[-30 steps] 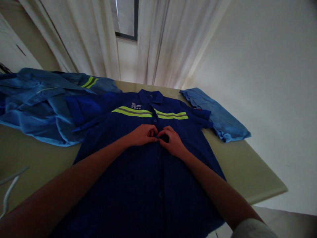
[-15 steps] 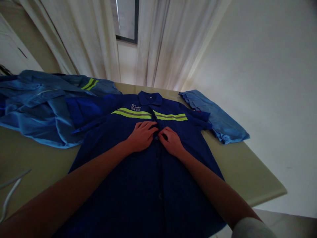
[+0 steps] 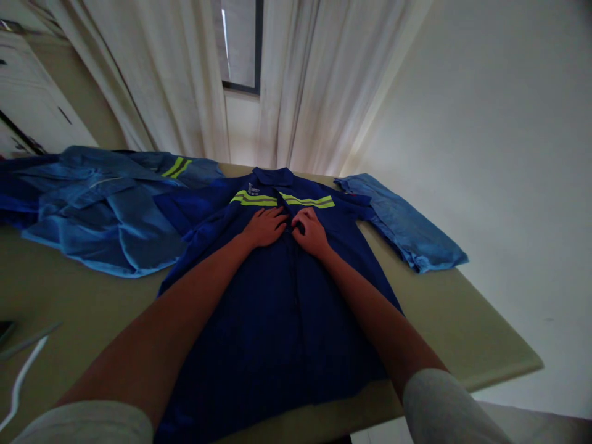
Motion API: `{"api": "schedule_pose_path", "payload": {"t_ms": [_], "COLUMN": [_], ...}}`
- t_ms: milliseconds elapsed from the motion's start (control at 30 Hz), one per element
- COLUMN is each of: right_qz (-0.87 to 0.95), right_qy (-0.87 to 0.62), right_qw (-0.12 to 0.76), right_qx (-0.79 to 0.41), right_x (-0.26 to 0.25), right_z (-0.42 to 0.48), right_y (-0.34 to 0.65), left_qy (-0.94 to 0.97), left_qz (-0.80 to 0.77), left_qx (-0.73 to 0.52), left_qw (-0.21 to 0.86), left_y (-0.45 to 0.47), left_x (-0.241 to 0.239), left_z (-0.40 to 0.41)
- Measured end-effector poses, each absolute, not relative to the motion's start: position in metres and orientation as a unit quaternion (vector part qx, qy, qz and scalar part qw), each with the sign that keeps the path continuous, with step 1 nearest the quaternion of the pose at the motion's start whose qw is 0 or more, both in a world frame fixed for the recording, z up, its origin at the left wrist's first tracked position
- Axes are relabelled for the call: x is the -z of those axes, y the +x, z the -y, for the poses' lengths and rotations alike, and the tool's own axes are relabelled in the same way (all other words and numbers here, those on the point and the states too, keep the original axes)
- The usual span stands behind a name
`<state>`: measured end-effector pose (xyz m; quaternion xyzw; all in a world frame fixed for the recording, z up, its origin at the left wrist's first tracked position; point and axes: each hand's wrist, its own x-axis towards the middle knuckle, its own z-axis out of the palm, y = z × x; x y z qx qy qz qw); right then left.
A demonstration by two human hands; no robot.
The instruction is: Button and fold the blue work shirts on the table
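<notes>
A dark blue short-sleeved work shirt (image 3: pixel 250 308) lies face up with its collar away from me. It has a yellow-green reflective band across the chest and a white emblem above it. My left hand (image 3: pixel 267 227) is on the chest just below the band, its fingertips closed on the front opening edge. Facing it across the opening, my right hand (image 3: pixel 309 232) pinches the cloth between thumb and forefinger. Any button between the fingertips is too dark to make out.
Rumpled lighter blue work clothes (image 3: pixel 106 209) lie on the left of the table (image 3: pixel 467 336). A folded blue garment (image 3: pixel 402 222) is by the right wall. A white cable (image 3: pixel 23 379) runs at the near left. Curtains (image 3: pixel 166 80) hang behind the table.
The shirt has slid away from me, and its hem now shows near the table's front edge. Both hands have gone forward with it, still at the front opening. The view has shifted slightly.
</notes>
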<state>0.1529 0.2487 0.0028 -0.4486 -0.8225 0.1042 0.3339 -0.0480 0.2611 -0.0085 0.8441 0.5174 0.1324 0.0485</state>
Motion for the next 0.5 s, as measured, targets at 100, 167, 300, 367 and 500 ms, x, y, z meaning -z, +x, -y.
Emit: {"api": "schedule_pose_path", "payload": {"t_ms": [100, 167, 300, 367, 500], "right_qz": [0.863, 0.891, 0.861, 0.839, 0.821], "right_qy": [-0.373, -0.336, -0.444, -0.494, -0.538], "right_qw": [0.313, 0.247, 0.193, 0.175, 0.144], "right_qx": [-0.139, -0.177, -0.157, -0.146, -0.127], "right_x": [-0.009, -0.011, -0.012, -0.014, -0.02], "right_z": [-0.213, -0.183, -0.14, -0.134, -0.138], "right_y": [0.16, 0.167, 0.18, 0.181, 0.173], "left_qy": [0.859, 0.875, 0.891, 0.895, 0.897], "left_qz": [-0.486, -0.453, -0.412, -0.398, -0.388], "left_qx": [-0.155, -0.168, -0.191, -0.202, -0.211], "left_qw": [0.034, 0.028, 0.028, 0.021, -0.006], "left_y": [-0.049, -0.049, -0.046, -0.045, -0.043], "left_x": [0.005, 0.004, 0.006, 0.008, 0.009], "left_z": [-0.255, -0.248, -0.232, -0.225, -0.219]}}
